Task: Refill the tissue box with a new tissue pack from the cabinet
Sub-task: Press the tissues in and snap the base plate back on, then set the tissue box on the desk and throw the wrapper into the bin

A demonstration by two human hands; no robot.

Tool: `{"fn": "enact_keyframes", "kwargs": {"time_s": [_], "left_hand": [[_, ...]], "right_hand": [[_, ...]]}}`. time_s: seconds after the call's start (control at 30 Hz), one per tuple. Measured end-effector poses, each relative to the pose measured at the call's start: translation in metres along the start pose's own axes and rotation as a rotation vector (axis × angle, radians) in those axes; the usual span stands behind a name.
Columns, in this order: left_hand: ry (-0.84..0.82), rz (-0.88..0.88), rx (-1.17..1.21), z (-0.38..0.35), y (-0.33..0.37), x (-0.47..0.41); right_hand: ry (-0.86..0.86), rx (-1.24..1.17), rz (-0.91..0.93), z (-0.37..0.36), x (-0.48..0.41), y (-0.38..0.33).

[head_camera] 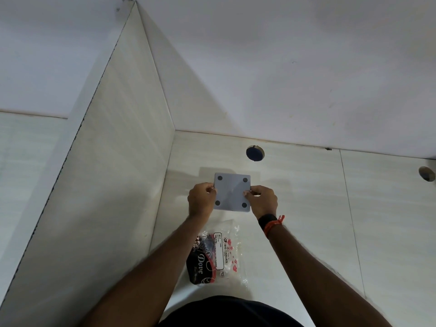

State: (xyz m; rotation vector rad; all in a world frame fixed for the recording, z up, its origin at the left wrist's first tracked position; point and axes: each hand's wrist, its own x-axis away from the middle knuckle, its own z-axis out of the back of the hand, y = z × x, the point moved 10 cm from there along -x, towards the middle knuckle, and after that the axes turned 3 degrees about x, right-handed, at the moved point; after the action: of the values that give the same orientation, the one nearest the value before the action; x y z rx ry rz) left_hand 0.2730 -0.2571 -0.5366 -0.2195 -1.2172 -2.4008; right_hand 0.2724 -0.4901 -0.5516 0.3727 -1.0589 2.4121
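1. Nearest the person, the pack (220, 254) lies flat on the counter (295, 208), between the forearms. It is a clear wrapper with a "BIG TISSUES" label and a dark "Dove" print. Neither hand touches it, and I cannot tell whether it is opened.

2. Beyond it, the box (232, 192) sits upside down on the counter, its pale base up, with four dark feet at the corners.

3. The left hand (201, 200) pinches the box's left edge and the right hand (263, 199) pinches its right edge. The hands are apart, each clamped on one side. A watch (267, 221) and red thread circle the right wrist.

4. The likely step is prying or seating the base plate. The grip is fingertips only on a thin edge, so the plate could slip, spring loose, or go on skewed.

5. A sideways shove could slide the box into the side panel (118, 173) on the left.

6. Farther back, a cable hole (255, 153) opens in the counter near the wall (283, 67). A loosened foot could roll into it.
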Motion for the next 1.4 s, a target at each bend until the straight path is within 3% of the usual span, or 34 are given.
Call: {"fn": "enact_keyframes", "kwargs": {"time_s": [0.17,0.33,0.53,0.67,0.8,0.87,0.97,1.07,1.17,1.27,1.33,1.4], "left_hand": [[-0.017,0.015,-0.009,0.000,-0.008,-0.002],[-0.214,0.112,0.007,-0.023,-0.021,-0.003],[-0.313,0.194,0.094,-0.030,-0.025,-0.004],[-0.315,0.152,0.184,-0.022,-0.023,-0.009],[-0.360,0.251,0.478,-0.020,-0.020,-0.003],[-0.383,0.350,0.683,-0.022,-0.016,0.003],[-0.348,0.449,0.945,-0.022,-0.012,0.001],[-0.269,0.519,0.939,-0.015,-0.016,-0.006],[-0.318,0.605,0.996,-0.014,-0.019,0.000],[-0.368,0.621,1.103,-0.010,-0.023,0.005],[-0.350,0.599,1.140,-0.008,-0.028,0.005],[-0.337,0.560,1.122,-0.005,-0.029,0.005]], "right_hand": [[0.010,0.036,-0.060,0.000,0.000,0.008],[-0.115,0.041,-0.121,-0.015,-0.008,0.019],[-0.397,-0.280,-0.257,-0.046,0.003,0.025],[-0.506,-0.391,-0.267,-0.048,0.006,0.027],[-0.460,-0.437,-0.150,-0.031,-0.001,0.009],[-0.418,-0.348,0.038,-0.019,-0.003,-0.013],[-0.217,-0.102,0.387,0.001,0.003,-0.050],[-0.048,0.011,0.568,0.009,0.023,-0.070],[-0.039,0.004,0.610,0.003,0.036,-0.071],[-0.157,-0.243,0.451,-0.002,0.034,-0.057],[-0.294,-0.648,0.162,-0.009,0.028,-0.039],[-0.438,-0.777,-0.092,-0.025,0.033,-0.027]]}}
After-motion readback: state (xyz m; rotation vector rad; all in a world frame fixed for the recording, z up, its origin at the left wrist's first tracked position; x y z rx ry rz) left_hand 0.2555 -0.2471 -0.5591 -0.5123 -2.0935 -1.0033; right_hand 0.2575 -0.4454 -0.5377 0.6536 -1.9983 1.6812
